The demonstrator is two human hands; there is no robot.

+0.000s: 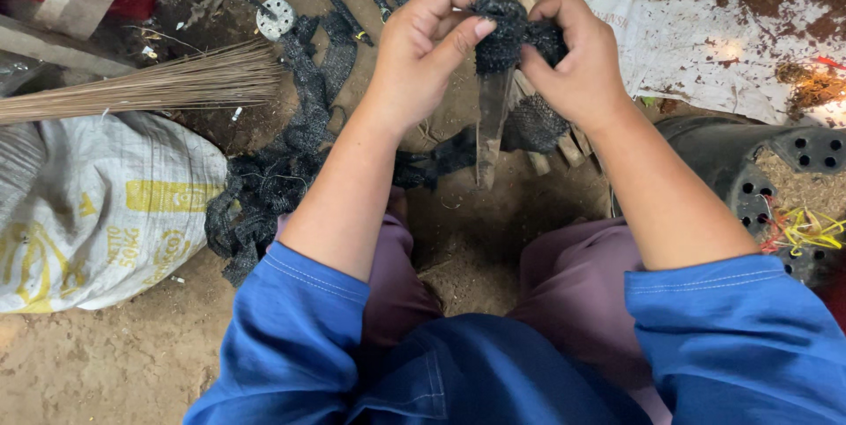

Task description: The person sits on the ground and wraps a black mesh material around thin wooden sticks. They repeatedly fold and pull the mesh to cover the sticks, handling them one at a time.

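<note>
Black mesh strip (507, 33) — soft, light, floppy, I judge — bunched atop a wooden stick (490, 130). My left hand (423, 55) and right hand (577, 59) both pinch it closed; best held at the wad.

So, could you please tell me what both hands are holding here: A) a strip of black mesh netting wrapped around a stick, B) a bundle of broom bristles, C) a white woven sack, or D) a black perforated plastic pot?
A: the left hand and right hand pinch black mesh netting bunched over the top of a stick.
</note>
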